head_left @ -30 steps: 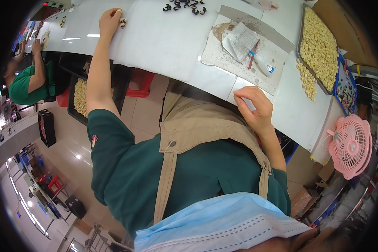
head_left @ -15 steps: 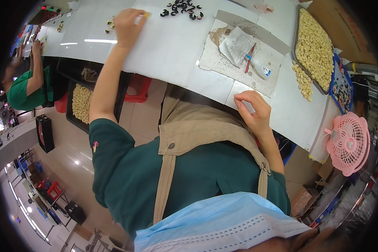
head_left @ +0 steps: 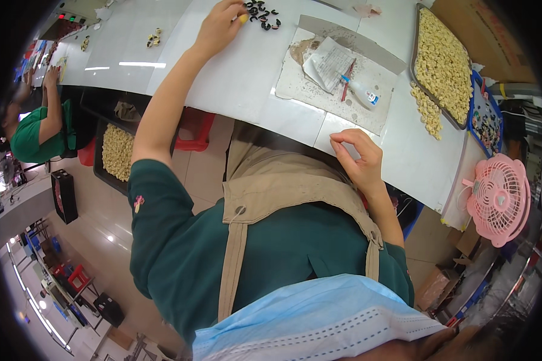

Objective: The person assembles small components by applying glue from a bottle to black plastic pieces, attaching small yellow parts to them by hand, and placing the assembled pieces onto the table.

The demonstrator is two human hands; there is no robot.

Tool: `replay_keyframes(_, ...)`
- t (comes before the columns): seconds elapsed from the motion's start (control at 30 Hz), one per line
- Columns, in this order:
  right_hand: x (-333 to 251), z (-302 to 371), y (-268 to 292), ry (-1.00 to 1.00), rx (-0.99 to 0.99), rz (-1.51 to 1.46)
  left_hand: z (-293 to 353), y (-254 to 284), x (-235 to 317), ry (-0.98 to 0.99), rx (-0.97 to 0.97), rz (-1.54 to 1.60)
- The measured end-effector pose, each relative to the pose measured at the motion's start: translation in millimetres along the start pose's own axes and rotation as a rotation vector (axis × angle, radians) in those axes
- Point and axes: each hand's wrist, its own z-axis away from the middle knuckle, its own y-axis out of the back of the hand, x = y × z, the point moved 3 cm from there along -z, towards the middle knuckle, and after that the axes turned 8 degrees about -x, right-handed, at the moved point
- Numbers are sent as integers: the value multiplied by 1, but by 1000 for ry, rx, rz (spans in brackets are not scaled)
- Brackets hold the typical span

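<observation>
My left hand (head_left: 221, 29) reaches over the far part of the white table (head_left: 235, 84). Its fingertips pinch a small yellow piece (head_left: 242, 18) right beside a loose pile of curved black pieces (head_left: 265, 23). My right hand (head_left: 362, 159) hovers by the table's near edge, thumb and forefinger curled together into a loop. Whether anything tiny sits between those tips I cannot make out. Left of my left hand lies a small group of yellow-and-black pieces (head_left: 155, 37).
A cardboard sheet (head_left: 295, 78) holds papers (head_left: 331, 63), a thin red stick (head_left: 344, 91) and a blue-tipped bottle (head_left: 365, 95). To its right are a heaped tray of yellow pieces (head_left: 442, 57), a blue tray (head_left: 486, 114) and a pink fan (head_left: 498, 198). A co-worker (head_left: 39, 132) sits far left.
My left hand has moved right and farther off, from near the yellow-and-black pieces to the black pile, carrying the yellow piece. The right hand keeps its pose; the whole view has shifted slightly.
</observation>
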Motion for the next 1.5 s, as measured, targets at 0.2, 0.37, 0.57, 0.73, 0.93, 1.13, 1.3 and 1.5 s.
replay_keyframes(0.2,0,0,5,11,16,7,17,-29,-3,-124,-159,-206)
replay_keyframes(0.37,10,5,5,-42,38,7,66,1,30,-97,-182,-274)
replay_keyframes(0.57,8,-1,1,-36,16,-18,42,3,32,-95,175,-193)
replay_keyframes(0.73,7,3,6,-59,46,6,3,-26,55,-37,159,-336)
replay_keyframes(0.93,16,14,17,-79,97,30,-14,-43,35,46,-25,-329)
replay_keyframes(1.13,28,-19,49,-143,226,205,10,-25,90,132,18,318)
replay_keyframes(1.3,63,-34,50,-207,218,449,77,-43,159,486,-294,1344)
replay_keyframes(1.5,67,-31,38,-344,110,324,139,-66,200,707,-271,1897)
